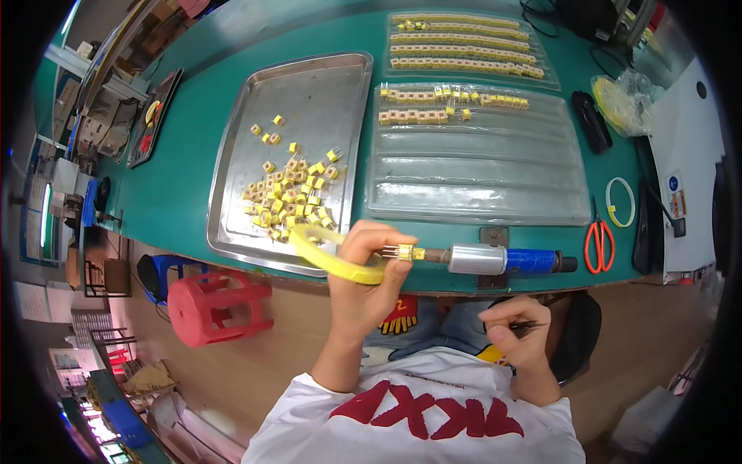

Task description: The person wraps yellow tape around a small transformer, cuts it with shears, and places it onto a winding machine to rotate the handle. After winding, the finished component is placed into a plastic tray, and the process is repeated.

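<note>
My left hand [365, 271] is closed at the table's front edge, with a roll of yellow tape [340, 267] hooked round its fingers. Beside its fingertips sits a small yellow coil part [404, 252] with metal pins pointing left. This part is at the tip of a spindle tool [478, 259] with a silver and blue barrel, lying sideways along the edge. Lower right, over my lap, my right hand [519, 331] is pinched on a thin dark tool [529, 325], perhaps tweezers; its full shape is hidden.
A metal tray [294, 68] on the left holds a pile of yellow coil parts [290, 193]. Clear ribbed plastic trays [471, 178] with rows of these parts lie beyond the spindle. Orange-handled scissors [599, 246], a cable-tie loop [621, 201] and a black case [591, 122] are to the right.
</note>
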A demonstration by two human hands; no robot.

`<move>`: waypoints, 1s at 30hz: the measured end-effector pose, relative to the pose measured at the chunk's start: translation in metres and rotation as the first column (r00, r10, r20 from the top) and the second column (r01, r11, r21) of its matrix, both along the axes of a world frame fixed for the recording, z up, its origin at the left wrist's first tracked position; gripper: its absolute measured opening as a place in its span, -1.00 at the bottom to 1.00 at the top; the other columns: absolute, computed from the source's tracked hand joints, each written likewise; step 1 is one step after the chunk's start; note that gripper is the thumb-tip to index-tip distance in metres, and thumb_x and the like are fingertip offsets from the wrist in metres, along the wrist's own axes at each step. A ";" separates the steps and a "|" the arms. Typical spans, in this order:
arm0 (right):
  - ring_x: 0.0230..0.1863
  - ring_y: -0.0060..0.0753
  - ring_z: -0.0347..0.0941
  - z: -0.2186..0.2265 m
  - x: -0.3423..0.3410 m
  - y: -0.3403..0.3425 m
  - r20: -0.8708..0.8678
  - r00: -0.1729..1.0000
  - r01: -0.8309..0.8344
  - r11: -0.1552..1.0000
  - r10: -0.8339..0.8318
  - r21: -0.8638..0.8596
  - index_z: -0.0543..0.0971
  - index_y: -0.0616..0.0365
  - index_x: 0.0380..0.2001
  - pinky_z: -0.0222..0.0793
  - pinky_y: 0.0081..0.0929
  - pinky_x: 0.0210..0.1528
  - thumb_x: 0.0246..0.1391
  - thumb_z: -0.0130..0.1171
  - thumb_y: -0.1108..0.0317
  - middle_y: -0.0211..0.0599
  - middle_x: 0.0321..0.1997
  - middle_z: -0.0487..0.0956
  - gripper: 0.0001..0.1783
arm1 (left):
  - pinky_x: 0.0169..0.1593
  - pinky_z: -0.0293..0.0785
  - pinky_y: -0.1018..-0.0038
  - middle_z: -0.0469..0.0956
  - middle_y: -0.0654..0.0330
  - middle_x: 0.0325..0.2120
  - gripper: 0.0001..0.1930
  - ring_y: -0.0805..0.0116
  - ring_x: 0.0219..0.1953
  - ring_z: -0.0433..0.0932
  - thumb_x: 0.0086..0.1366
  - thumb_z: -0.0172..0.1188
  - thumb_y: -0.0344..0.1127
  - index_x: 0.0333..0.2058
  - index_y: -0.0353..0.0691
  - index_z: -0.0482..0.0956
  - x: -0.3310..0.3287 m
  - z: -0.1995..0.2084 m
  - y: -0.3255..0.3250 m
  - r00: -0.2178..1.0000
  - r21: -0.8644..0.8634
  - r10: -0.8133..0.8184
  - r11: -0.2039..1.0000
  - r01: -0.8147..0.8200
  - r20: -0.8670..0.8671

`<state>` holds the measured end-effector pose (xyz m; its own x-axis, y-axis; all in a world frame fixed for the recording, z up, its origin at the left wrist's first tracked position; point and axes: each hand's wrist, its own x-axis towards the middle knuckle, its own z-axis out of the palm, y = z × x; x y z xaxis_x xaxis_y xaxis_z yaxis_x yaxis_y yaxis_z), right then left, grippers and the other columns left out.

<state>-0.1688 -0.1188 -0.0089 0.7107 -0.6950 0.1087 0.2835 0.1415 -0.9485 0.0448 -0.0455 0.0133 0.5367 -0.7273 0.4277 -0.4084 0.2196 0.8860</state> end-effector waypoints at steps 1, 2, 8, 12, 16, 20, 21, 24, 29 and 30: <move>-0.67 -0.80 0.20 0.005 0.005 0.000 -0.002 1.000 -0.004 1.000 0.004 -0.004 0.58 0.35 -0.28 0.04 -0.78 -0.61 -0.11 0.21 0.57 -0.49 -0.67 0.43 -0.76 | -0.29 0.32 0.59 0.43 0.19 -0.35 -0.82 0.45 -0.37 0.39 0.14 0.24 -0.39 -0.28 -0.30 0.51 0.000 0.003 0.001 1.000 -0.004 0.004 1.000 -0.004 -0.002; -0.70 -0.78 0.17 0.011 0.009 -0.001 -0.045 0.998 -0.060 0.989 0.054 -0.134 0.58 0.36 -0.31 0.03 -0.76 -0.63 -0.10 0.22 0.53 -0.50 -0.71 0.39 -0.78 | -0.31 0.28 0.62 0.40 0.20 -0.34 -0.79 0.49 -0.39 0.36 0.17 0.22 -0.33 -0.27 -0.32 0.49 -0.001 0.005 0.002 0.994 0.065 -0.047 0.996 0.053 -0.096; -0.76 -0.76 0.11 0.033 0.031 -0.002 -0.137 0.989 -0.104 0.893 0.049 -0.438 0.59 0.33 -0.30 -0.03 -0.75 -0.68 -0.11 0.23 0.49 -0.55 -0.78 0.32 -0.77 | -0.40 0.27 0.64 0.40 0.26 -0.50 -0.81 0.56 -0.49 0.33 0.10 0.26 -0.35 -0.35 -0.34 0.53 -0.005 0.011 0.028 0.991 0.189 -0.036 0.980 0.060 -0.128; -0.77 -0.72 0.19 0.045 0.042 0.000 -0.177 0.984 -0.110 0.819 0.010 -0.563 0.60 0.27 -0.25 0.05 -0.73 -0.68 -0.11 0.27 0.49 -0.51 -0.76 0.38 -0.73 | -0.54 0.31 0.58 0.44 0.22 -0.55 -0.86 0.47 -0.60 0.42 0.04 0.30 -0.44 -0.43 -0.28 0.52 -0.021 0.021 0.048 0.978 0.291 -0.151 0.938 0.188 -0.146; -0.77 -0.52 0.28 0.057 0.055 0.000 -0.179 0.982 -0.168 0.695 0.057 -0.699 0.59 0.22 -0.19 0.16 -0.63 -0.67 -0.16 0.34 0.48 -0.39 -0.74 0.40 -0.64 | -0.52 0.36 0.40 0.43 0.19 -0.55 -0.84 0.21 -0.58 0.46 0.00 0.30 -0.40 -0.48 -0.27 0.47 -0.026 0.026 0.053 0.954 0.370 -0.292 0.881 0.296 -0.069; -0.74 -0.43 0.31 0.059 0.054 0.000 -0.223 0.968 -0.247 0.586 0.115 -0.772 0.58 0.20 -0.16 0.20 -0.57 -0.67 -0.22 0.32 0.45 -0.37 -0.71 0.37 -0.57 | -0.51 0.38 0.36 0.45 0.20 -0.54 -0.82 0.17 -0.54 0.48 -0.04 0.29 -0.41 -0.44 -0.27 0.48 -0.023 0.014 0.057 0.914 0.336 -0.397 0.874 0.351 0.079; -0.71 -0.44 0.33 0.058 0.053 -0.001 -0.240 0.961 -0.276 0.563 0.138 -0.779 0.56 0.19 -0.11 0.22 -0.56 -0.67 -0.25 0.28 0.45 -0.39 -0.68 0.37 -0.51 | -0.47 0.38 0.39 0.47 0.18 -0.54 -0.82 0.18 -0.52 0.48 -0.09 0.27 -0.46 -0.45 -0.28 0.50 -0.025 0.017 0.056 0.923 0.348 -0.383 0.872 0.345 0.043; -0.76 -0.45 0.31 0.062 0.054 0.003 -0.237 0.966 -0.250 0.580 0.099 -0.775 0.62 0.20 -0.27 0.16 -0.57 -0.68 -0.23 0.38 0.48 -0.37 -0.75 0.36 -0.66 | -0.43 0.39 0.42 0.50 0.16 -0.55 -0.82 0.20 -0.50 0.49 -0.13 0.25 -0.50 -0.46 -0.30 0.51 -0.026 0.024 0.054 0.937 0.381 -0.349 0.865 0.327 -0.013; -0.75 -0.46 0.33 0.061 0.056 0.004 -0.216 0.969 -0.241 0.630 0.117 -0.739 0.61 0.20 -0.37 0.19 -0.59 -0.67 -0.22 0.36 0.51 -0.38 -0.74 0.38 -0.76 | -0.44 0.39 0.42 0.50 0.16 -0.54 -0.83 0.18 -0.52 0.48 -0.10 0.26 -0.46 -0.45 -0.28 0.52 -0.025 0.024 0.054 0.940 0.416 -0.341 0.851 0.320 -0.025; -0.75 -0.46 0.33 0.061 0.057 0.004 -0.207 0.970 -0.237 0.656 0.124 -0.717 0.60 0.20 -0.40 0.21 -0.60 -0.67 -0.22 0.35 0.53 -0.38 -0.74 0.39 -0.79 | -0.45 0.40 0.37 0.50 0.17 -0.53 -0.83 0.14 -0.51 0.49 -0.06 0.26 -0.41 -0.43 -0.26 0.51 -0.024 0.022 0.054 0.930 0.407 -0.367 0.849 0.338 -0.007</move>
<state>-0.1114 -0.1151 0.0523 0.8594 -0.2865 0.4235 0.1973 -0.5784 -0.7916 0.0209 0.0086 0.0348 0.1922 -0.9772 0.0905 -0.4326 -0.0015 0.9016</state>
